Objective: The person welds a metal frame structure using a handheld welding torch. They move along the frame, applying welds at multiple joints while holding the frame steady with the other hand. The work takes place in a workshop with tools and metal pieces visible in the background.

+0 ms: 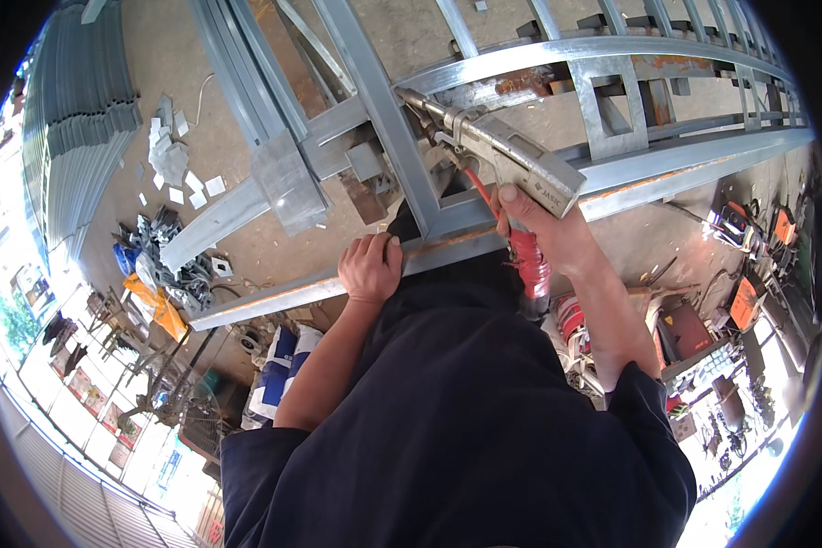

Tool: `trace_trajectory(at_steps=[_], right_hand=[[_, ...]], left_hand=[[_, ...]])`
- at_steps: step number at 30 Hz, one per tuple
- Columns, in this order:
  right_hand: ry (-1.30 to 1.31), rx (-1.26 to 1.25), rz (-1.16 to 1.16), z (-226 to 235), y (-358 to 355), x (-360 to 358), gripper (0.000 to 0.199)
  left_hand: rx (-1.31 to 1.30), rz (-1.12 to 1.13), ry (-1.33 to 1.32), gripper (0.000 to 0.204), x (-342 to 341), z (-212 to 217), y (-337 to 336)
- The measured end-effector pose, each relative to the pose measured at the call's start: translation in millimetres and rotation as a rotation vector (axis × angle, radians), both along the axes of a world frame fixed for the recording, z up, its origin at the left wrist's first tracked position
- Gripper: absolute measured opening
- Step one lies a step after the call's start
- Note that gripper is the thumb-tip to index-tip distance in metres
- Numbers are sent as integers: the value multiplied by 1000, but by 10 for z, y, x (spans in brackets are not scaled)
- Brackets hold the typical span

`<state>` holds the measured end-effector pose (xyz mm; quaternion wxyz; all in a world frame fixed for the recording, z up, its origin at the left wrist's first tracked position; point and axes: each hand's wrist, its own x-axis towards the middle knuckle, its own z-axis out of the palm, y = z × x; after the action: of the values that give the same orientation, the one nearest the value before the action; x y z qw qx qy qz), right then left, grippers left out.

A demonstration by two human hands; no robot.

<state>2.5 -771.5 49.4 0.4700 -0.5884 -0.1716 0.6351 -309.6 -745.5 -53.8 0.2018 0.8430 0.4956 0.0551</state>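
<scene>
My right hand [550,230] is closed round the grip of a handheld welding gun [519,153] with a boxy silver body. The gun's narrow nozzle points to the far left, its tip by a galvanised steel bar [385,119] that runs away from me. A red-wrapped cable [530,260] hangs below the grip. Over the near steel tube [292,298] of a welded frame, my left hand [371,267] has its fingers curled and pressed together. That tube lies across in front of my body and shows a rusty strip along its face.
A curved railing section [539,57] with several crossbars extends to the far right. Stacked metal profiles [82,119] stand at the far left, near scattered small plates [169,155]. An orange bag [155,306] lies left, and blue-white sacks [279,370] sit beside my left arm.
</scene>
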Motion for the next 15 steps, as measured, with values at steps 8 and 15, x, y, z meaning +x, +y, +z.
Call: trace_trajectory(at_steps=[8, 15], right_hand=[[32, -21, -15, -20, 3, -14, 42], [24, -8, -4, 25, 16, -11, 44]], left_hand=[[-7, 1, 24, 15, -7, -10, -5], [10, 7, 16, 14, -2, -20, -14]])
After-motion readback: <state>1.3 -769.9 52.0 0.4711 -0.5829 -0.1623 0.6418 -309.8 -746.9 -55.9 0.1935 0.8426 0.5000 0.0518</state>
